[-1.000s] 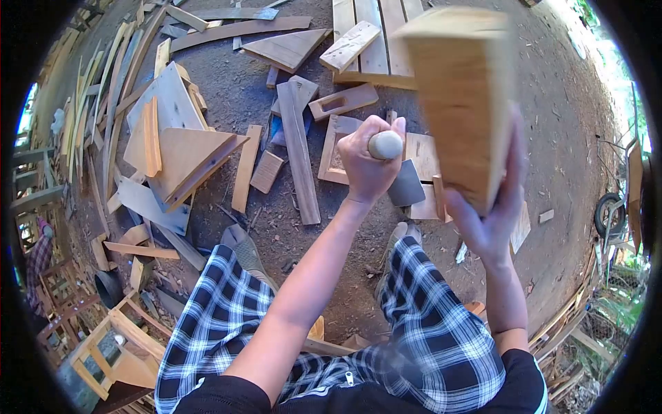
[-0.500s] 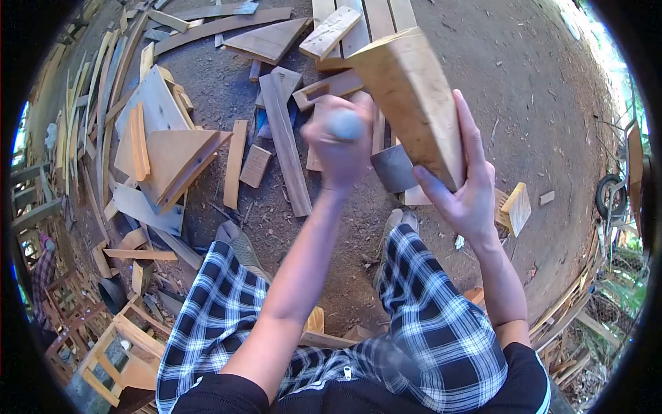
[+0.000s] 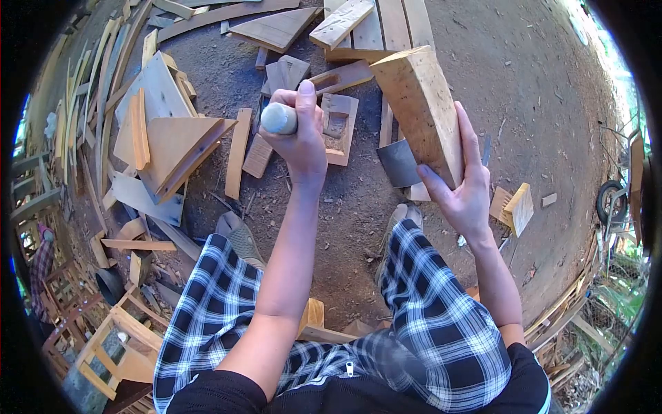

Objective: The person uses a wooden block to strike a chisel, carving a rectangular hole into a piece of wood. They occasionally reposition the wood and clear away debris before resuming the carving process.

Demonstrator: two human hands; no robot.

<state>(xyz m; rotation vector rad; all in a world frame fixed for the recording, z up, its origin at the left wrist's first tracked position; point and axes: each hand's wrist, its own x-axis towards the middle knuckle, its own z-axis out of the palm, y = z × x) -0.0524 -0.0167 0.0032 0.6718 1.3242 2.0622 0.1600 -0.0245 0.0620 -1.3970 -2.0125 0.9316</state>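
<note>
Left hand [image 3: 298,134] on handle [image 3: 279,119], right hand [image 3: 470,196] on wood block [image 3: 420,110]

Head view: left hand's a closed fist round the handle, pale end facing up; I can't see its far end. Right hand grips the block's near end, thumb one side, fingers other. Block sits tilted above dirt ground [image 3: 552,103], well apart from handle. Slatted panel [image 3: 396,26] lies beyond.

Between the left hand [image 3: 303,138] and the block [image 3: 422,114], a gap is lying open above the frame [image 3: 340,104]. Boards [image 3: 179,148] are crowding the left, hindering a low pass there. A slatted panel [image 3: 396,29] is obstructing the way ahead. On the right, the ground [image 3: 545,131] is offering wide room, a wood scrap [image 3: 520,209] near the right hand [image 3: 469,196] interrupting it.
</note>
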